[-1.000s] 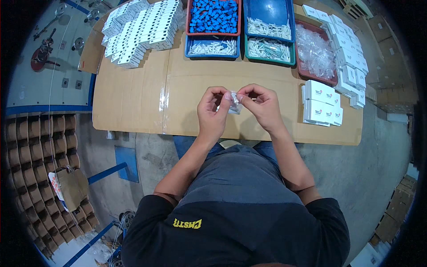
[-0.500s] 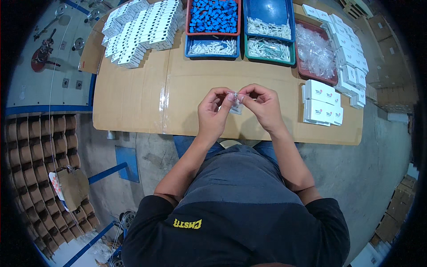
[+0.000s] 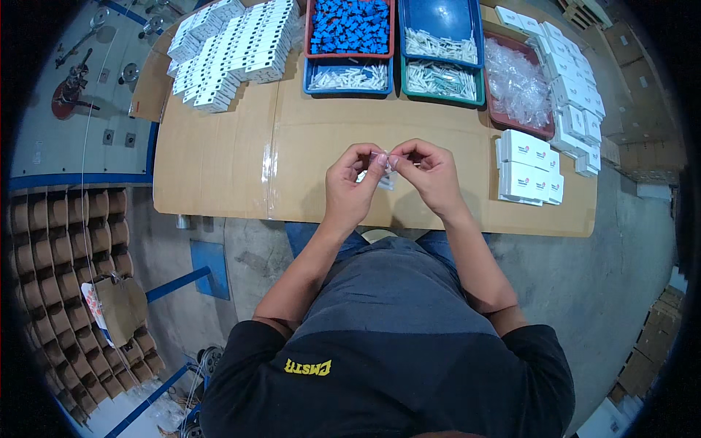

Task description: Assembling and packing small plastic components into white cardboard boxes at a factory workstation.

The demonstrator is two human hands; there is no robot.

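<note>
Over the near part of the cardboard-covered table (image 3: 219, 160), both my hands pinch the top of a small clear plastic bag (image 3: 387, 182). My left hand (image 3: 353, 175) grips its upper left edge between thumb and fingertips. From the other side my right hand (image 3: 427, 171) pinches the upper right edge, thumb against forefinger. The two thumbs nearly meet. Below the fingertips the lower part of the bag hangs, with something pale inside that is too small to make out.
At the back stand a tray of blue pieces (image 3: 350, 28), blue trays (image 3: 442, 14) and a green tray (image 3: 407, 95) with white plugs, and a red tray of clear bags (image 3: 518, 84). White boxes (image 3: 529, 164) are stacked at right, more white boxes (image 3: 234, 55) at far left.
Both hands stay in nearly the same place. My fingertips have come slightly closer together along the top of the bag, and its hanging part has shifted a little.
</note>
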